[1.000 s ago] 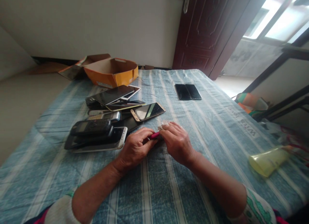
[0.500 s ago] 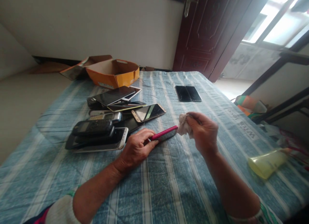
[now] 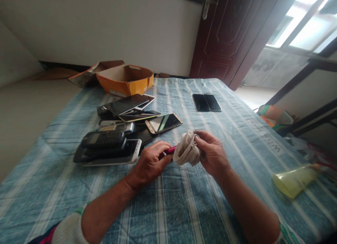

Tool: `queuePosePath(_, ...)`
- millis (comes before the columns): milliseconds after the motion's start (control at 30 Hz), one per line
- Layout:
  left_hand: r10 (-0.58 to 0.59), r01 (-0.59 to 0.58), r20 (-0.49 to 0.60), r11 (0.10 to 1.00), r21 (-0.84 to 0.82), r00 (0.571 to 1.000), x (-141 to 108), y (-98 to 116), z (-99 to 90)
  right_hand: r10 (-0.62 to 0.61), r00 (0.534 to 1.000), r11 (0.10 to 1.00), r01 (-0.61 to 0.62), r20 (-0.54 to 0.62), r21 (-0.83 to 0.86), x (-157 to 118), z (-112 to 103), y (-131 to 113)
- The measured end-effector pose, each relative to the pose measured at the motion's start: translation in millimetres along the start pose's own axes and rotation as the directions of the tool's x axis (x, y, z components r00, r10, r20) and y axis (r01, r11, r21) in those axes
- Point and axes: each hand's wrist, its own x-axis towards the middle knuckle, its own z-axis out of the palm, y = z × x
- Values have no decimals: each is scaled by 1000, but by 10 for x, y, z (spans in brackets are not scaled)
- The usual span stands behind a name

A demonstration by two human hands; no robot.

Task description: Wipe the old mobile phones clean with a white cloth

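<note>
My left hand (image 3: 154, 158) is closed around one end of a pink-edged mobile phone (image 3: 171, 150), held above the table. A crumpled whitish cloth (image 3: 187, 151) covers most of that phone's far end. My right hand (image 3: 213, 151) pinches the cloth from the right side. Just beyond my left hand lies a gold-framed smartphone (image 3: 163, 123), screen up. Left of that hand, a black phone (image 3: 103, 140) rests on top of a white-edged phone (image 3: 133, 151).
More phones (image 3: 129, 104) are heaped before an open orange cardboard box (image 3: 126, 88). Two dark phones (image 3: 207, 102) lie side by side at the back right. A yellow translucent object (image 3: 292, 181) is on the right side of the striped tablecloth (image 3: 181, 209).
My right hand has moved left and brought the cloth over the pink-edged phone, hiding most of it. My left hand keeps its hold in nearly the same place.
</note>
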Motion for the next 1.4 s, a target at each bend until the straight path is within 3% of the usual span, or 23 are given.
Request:
queuePosePath(433,14,-14,-11,1000,8,1000,-10,-22,16,4,999,1000,-4,34,-2,-6,-33,40)
queuePosePath(533,17,-17,-22,1000,12,1000,-13,-23,21,-73,997,996,73,2,-50,-9,-8,10)
queuePosePath(633,34,-33,-31,999,11,999,-16,-23,25,-236,971,952,226,-24,-208,-22,52,-21)
queuePosePath(700,41,-41,-30,999,14,999,-14,-20,26,-414,910,838,394,32,-377,-35,103,-17)
queuePosePath(800,44,-44,-20,999,19,999,-10,-16,24,-590,740,493,647,322,-582,-52,160,46)
queuePosePath(867,42,-42,-15,999,22,999,-11,-18,23,-549,640,240,737,538,-631,-61,175,109)
queuePosePath(967,43,-42,-11,999,27,999,-16,-27,24,-455,574,-11,761,681,-649,-77,175,182)
queuePosePath(1100,49,-49,-6,999,22,999,-10,-29,26,-437,550,-105,754,712,-648,-107,186,204)
queuePosePath(1267,70,-69,-9,997,32,998,5,-32,26,-412,488,-213,770,770,-602,-121,217,175)
queuePosePath(1400,83,-82,-33,995,52,996,-8,-60,35,-405,512,-244,738,758,-629,-91,157,112)
